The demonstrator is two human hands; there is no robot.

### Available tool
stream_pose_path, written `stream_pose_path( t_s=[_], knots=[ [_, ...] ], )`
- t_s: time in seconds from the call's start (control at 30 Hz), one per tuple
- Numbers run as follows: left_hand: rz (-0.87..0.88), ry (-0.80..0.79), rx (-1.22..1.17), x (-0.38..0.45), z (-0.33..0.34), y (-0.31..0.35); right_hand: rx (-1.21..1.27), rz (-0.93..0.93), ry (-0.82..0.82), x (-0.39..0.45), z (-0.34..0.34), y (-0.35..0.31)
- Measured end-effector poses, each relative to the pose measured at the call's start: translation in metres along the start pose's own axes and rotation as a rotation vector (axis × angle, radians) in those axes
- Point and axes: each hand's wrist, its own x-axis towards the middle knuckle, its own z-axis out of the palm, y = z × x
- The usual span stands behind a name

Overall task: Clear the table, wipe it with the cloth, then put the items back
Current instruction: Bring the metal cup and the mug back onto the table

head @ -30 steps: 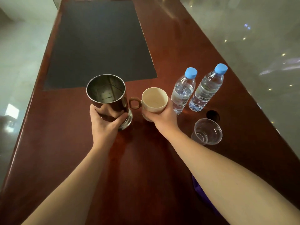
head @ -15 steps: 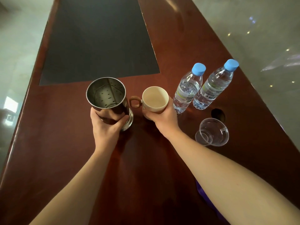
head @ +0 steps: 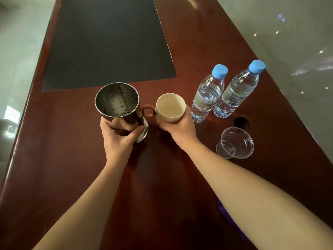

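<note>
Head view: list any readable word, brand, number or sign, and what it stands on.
No text can be read.
Left water bottle label: print and barcode, too blurred.
Right water bottle label: barcode and small print, too small.
Metal canister, mug, plastic cup: no markings seen.

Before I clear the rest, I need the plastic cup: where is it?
In the head view the clear plastic cup stands on the table's right side, nearer than the two water bottles, beside the round hole.

I am counting two water bottles (head: 207, 98) (head: 237, 92) with blue caps, one steel canister (head: 119, 109), one cream mug (head: 170, 108), one clear plastic cup (head: 236, 143), one purple cloth (head: 232, 222) at the edge, and one dark mat (head: 108, 42).
</note>
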Motion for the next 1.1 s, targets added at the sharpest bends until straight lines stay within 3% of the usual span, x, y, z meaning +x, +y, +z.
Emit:
stream_pose_path(
  t_s=[0.27,0.63,0.87,1.1],
  knots=[
    [0.035,-0.037,-0.024,-0.001,-0.004,0.004,0.006,0.031,-0.053,-0.001,-0.002,-0.008],
    [0.141,-0.142,0.119,-0.01,-0.034,0.022,-0.276,0.14,-0.103,-0.024,-0.03,-0.039],
    [0.069,-0.047,0.482,-0.045,-0.056,0.039,-0.37,0.133,-0.094,-0.055,-0.049,-0.064],
    [0.214,-0.008,0.742,-0.094,-0.066,0.078,-0.535,-0.097,-0.158,-0.093,-0.084,-0.082]
  ],
)
